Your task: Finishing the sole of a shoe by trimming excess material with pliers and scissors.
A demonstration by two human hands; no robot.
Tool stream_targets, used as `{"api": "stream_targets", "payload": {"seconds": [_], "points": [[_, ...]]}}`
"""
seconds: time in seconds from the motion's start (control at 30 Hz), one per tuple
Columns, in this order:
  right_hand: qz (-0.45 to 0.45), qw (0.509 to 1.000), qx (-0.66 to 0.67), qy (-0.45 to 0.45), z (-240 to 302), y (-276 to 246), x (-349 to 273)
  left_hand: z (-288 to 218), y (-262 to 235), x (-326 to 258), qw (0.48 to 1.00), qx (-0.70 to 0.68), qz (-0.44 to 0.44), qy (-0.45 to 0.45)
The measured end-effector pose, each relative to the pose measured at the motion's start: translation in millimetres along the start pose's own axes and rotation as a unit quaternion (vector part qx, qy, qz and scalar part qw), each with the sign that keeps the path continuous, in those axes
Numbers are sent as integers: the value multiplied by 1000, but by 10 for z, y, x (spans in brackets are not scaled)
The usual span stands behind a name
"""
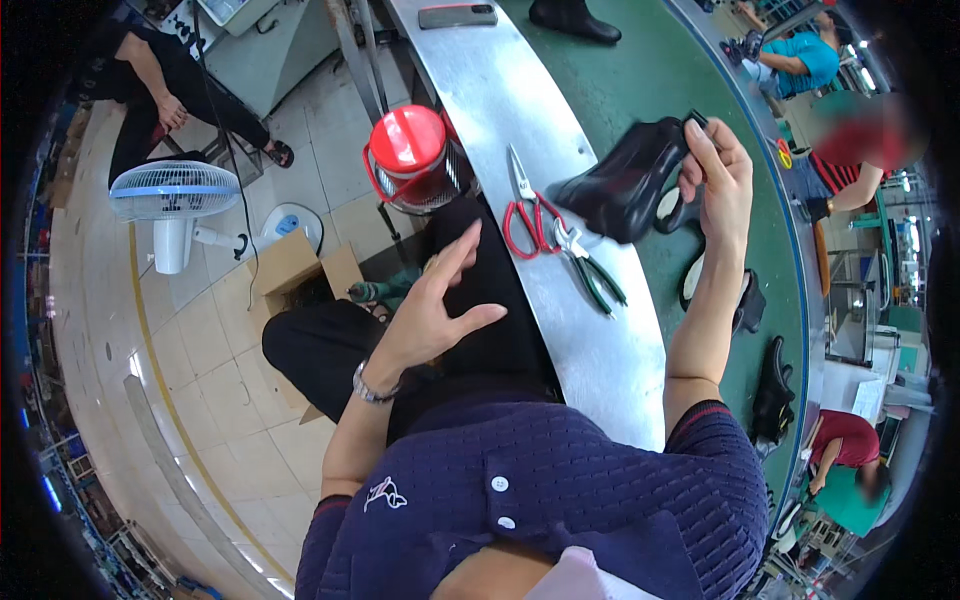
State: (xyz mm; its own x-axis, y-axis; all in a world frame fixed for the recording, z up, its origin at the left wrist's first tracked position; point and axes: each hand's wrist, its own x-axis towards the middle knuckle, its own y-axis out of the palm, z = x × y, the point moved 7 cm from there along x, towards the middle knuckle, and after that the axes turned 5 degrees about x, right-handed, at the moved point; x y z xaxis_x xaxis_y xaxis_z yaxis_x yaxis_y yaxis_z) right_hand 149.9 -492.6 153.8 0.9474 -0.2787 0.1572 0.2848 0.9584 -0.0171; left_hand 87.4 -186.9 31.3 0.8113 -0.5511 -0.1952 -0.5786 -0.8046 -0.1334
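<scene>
My right hand is closed, its thumb and fingers pinching one end of a black leather shoe. The shoe is tilted over the metal ledge and slightly blurred. My left hand hangs over my lap with nothing in it, fingers stretched and thumb apart. Below the shoe, on the metal ledge, lie red-handled scissors. Beside them, green-handled pliers lie with their jaws close to the scissor handles.
The green belt beyond the ledge carries a black boot and more black shoes. A phone lies at the ledge's far end. A red-lidded bucket, open carton and fan stand left. Other people sit nearby.
</scene>
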Motion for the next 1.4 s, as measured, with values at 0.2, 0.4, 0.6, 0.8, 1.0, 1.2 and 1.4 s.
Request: {"api": "stream_targets", "payload": {"seconds": [0.2, 0.4, 0.6, 0.8, 1.0, 1.2, 1.4], "points": [[236, 963, 76, 103, -6, 1297, -536, -322, 54, -97, 984, -8, 28, 174], [274, 959, 37, 59, -582, 1729, -721, 555, -156, -663, 985, -101, -99, 97], [141, 842, -519, -45, -1704, 548, -1064, 1107, -472, -1308, 974, -93, -204, -5], [107, 797, -593, 44, -2072, -21, -1585, 1753, -835, -1939, 853, -365, -339, -157], [-20, 939, -131, 318, -2194, 25, -1602, 1351, -774, -1499, 875, -358, -250, -206], [309, 889, -49, 335, -1174, 1518, -1525, 1218, -718, -1132, 907, -272, -258, -192], [496, 766, 45, 407, -860, 2578, -1697, 1070, -956, -1136, 909, -106, -401, -37]]}}
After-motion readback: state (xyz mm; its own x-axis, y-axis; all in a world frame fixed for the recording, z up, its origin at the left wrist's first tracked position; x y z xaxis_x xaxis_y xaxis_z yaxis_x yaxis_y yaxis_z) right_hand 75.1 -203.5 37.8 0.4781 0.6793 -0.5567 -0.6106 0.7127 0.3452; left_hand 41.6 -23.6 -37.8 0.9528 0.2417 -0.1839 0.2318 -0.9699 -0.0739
